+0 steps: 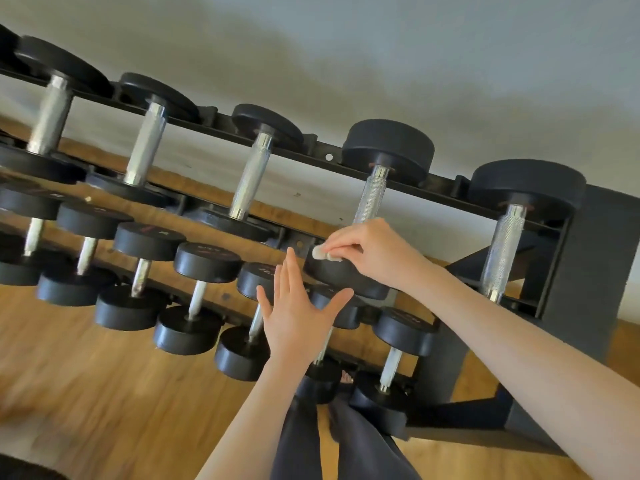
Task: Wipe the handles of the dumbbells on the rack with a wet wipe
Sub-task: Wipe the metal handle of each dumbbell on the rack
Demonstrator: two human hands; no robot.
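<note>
Along the black rack the dumbbells sit in two rows, chrome handles showing. The left hand hovers flat, fingers spread, holding nothing (just before the lower row). Right of it, the right hand pinches a wadded wet wipe at the base of an upper handle.

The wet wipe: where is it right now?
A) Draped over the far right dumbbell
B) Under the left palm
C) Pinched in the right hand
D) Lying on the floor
C: the right hand pinches the white wet wipe in its fingertips; the left hand is spread open and holds nothing.
</note>
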